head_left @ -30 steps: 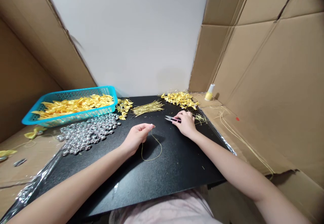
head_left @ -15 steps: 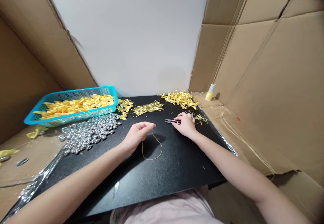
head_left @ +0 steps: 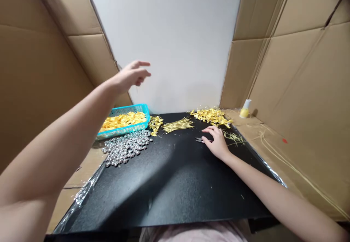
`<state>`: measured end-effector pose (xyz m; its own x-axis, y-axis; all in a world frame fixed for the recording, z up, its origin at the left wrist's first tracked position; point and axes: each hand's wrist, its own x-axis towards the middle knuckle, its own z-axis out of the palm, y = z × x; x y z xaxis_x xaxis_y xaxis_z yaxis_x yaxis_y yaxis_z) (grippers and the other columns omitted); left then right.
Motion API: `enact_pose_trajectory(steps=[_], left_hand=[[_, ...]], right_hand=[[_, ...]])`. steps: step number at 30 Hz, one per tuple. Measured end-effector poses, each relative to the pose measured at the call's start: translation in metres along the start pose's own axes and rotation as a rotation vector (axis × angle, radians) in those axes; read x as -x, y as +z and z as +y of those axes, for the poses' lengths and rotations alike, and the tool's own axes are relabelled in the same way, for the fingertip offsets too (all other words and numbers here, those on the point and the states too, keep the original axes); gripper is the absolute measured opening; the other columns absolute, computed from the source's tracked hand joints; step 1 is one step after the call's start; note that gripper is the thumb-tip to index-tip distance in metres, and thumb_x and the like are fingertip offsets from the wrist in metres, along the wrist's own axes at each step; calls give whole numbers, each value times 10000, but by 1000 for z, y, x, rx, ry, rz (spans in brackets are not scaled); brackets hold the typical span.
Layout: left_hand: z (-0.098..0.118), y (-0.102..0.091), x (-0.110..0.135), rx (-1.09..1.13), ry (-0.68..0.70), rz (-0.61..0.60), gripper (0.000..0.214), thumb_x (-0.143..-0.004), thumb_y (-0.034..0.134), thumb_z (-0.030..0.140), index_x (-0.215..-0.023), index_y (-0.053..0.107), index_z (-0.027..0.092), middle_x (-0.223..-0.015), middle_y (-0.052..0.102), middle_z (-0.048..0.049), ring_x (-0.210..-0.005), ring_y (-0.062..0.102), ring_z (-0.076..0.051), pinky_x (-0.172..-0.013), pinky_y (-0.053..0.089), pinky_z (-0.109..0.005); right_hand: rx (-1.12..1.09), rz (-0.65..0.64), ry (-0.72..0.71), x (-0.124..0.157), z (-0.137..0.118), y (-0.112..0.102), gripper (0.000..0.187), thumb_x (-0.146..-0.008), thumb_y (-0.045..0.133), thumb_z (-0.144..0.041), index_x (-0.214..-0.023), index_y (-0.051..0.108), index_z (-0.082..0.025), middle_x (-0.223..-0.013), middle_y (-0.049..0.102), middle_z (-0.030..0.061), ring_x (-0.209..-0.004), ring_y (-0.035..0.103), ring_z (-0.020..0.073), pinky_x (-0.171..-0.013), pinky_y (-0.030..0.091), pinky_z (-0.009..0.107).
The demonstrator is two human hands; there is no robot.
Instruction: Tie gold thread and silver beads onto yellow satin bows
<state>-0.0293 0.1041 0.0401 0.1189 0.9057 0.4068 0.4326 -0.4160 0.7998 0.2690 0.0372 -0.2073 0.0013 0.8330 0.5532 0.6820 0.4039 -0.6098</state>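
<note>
Right hand (head_left: 218, 144): thumb against snips (head_left: 200, 140), grip firmness cannot tell; handles mostly hidden by fingers. Left hand (head_left: 131, 77): held high, blurred, thumb and forefinger apart. Step, as judged: snips at the ready; next move calls for minding bare blades. Left of right fingers: gold ties (head_left: 177, 124). Beyond: yellow bows (head_left: 212, 116). Below left fingers: basket (head_left: 147, 113), part-hidden by forearm (head_left: 87, 118).

No legible text, labels or brands; no readable numbers, no signs
</note>
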Motion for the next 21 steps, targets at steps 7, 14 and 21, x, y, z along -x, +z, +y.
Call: enact_pose_trajectory(steps=[7,14,21], left_hand=[[-1,81,66,499,-158,-359,548,-792,471,533,-1182,482,148,-571,251,67,-463,188,-94,-479,131,-246],[-15,115,69,531,-71,-208,750,-851,378,656,-1394,321,142,-679,404,38,-501,283,-89,-496,215,-227],[-29,112,70,336,29,-63,736,-884,345,665,-1439,253,190,-870,514,-38,-689,464,-134,-642,355,-258]], right_hand=[[-687,-33,-75,-34,-75,5,319,-795,664,-426,-1032,706,-217,-1017,660,66,-818,612,164,-702,496,307],[-1064,162,67,-76,-122,32,299,-719,720,-405,-923,708,-187,-968,696,69,-760,599,147,-731,504,310],[-1057,232,85,-88,-135,47,195,-696,707,-376,-749,676,-192,-927,632,36,-740,575,145,-751,497,335]])
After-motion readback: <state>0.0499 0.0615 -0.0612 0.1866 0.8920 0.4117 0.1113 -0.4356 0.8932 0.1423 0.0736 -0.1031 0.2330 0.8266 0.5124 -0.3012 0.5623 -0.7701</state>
